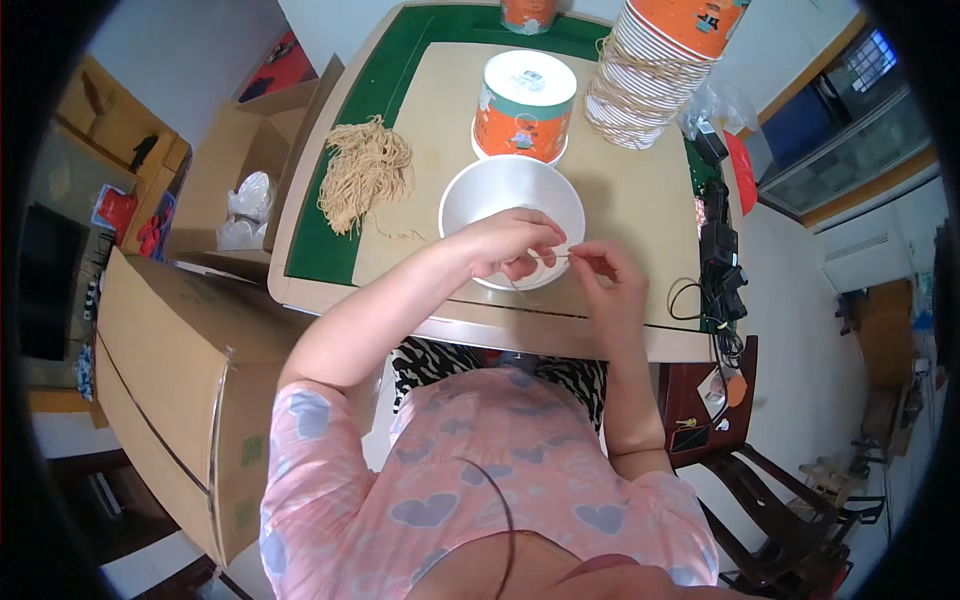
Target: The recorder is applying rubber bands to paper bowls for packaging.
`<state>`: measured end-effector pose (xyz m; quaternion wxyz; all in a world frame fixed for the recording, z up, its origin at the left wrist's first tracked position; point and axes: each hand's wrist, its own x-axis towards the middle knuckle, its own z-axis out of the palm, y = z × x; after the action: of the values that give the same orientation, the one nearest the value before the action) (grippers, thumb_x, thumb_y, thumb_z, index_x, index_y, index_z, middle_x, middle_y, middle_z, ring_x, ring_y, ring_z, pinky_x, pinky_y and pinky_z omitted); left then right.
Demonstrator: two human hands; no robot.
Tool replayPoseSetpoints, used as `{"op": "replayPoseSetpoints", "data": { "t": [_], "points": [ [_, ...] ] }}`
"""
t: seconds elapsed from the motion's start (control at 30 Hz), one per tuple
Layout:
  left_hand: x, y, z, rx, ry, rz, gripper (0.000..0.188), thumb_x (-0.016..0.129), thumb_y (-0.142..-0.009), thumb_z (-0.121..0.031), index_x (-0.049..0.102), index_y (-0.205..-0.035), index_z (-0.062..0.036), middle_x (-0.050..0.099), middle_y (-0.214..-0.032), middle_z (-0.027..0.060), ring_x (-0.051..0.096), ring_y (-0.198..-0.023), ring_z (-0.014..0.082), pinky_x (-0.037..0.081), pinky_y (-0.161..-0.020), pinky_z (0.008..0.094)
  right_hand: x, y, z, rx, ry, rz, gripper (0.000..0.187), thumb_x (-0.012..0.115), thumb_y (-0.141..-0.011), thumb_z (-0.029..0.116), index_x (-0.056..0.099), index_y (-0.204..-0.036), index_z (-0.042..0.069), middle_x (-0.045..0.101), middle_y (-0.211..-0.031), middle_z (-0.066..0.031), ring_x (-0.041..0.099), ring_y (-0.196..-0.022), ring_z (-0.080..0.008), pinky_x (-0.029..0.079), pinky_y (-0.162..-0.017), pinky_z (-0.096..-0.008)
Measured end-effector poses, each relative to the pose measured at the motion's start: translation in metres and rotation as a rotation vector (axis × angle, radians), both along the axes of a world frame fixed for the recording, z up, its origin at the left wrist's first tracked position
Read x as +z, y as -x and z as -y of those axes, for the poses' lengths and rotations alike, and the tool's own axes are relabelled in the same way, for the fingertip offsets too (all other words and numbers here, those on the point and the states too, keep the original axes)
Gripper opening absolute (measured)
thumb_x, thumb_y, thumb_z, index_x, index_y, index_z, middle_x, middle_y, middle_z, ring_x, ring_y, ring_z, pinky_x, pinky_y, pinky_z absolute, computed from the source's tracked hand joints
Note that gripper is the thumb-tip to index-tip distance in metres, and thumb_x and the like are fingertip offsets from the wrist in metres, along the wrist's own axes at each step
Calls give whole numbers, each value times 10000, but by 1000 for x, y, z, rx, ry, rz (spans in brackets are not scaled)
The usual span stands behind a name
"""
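Note:
A thin tan string (pixel 561 256) stretches between my two hands, above the near rim of a white paper tub (pixel 470 190) whose open mouth faces me. My left hand (pixel 512 243) has its fingers curled round the string, and a loose end hangs below them. On the other side, my right hand (pixel 608 278) pinches the string between thumb and fingertips, beside the tub's right edge. Just behind the tub stands an orange and green paper bucket (pixel 522 130) with a white top. To the left lies a loose heap of tan strings (pixel 366 172).
A tall stack of nested paper buckets (pixel 640 90) with strings along its side rises at the back right. Black power adapters and cables (pixel 718 245) run along the table's right edge. Cardboard boxes (pixel 165 370) stand left of the table, and a dark wooden chair (pixel 735 440) stands to the right.

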<state>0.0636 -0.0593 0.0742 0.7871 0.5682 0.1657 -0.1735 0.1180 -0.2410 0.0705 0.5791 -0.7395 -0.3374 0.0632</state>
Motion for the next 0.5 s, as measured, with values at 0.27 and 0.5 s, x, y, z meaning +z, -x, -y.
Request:
{"op": "replayPoseSetpoints", "data": {
  "t": [0.27,0.5],
  "points": [
    [-2,-17,-2,-183,-195,-143,222,578,-863,-201,610,-777,0,488,-647,9,312,-392,49,194,-344,226,-2,7,-1,87,114,202,66,662,-806,-1,650,-869,11,632,-858,-59,593,-710,-130,487,-646,-254],
    [-19,-17,-8,-177,-33,-107,168,624,-829,-162,663,-821,1,471,-616,-10,339,-426,52,231,-358,220,-8,9,-3,97,115,347,79,679,-784,7,651,-856,25,605,-860,-71,584,-737,-155,473,-646,-259]
  ]
}}
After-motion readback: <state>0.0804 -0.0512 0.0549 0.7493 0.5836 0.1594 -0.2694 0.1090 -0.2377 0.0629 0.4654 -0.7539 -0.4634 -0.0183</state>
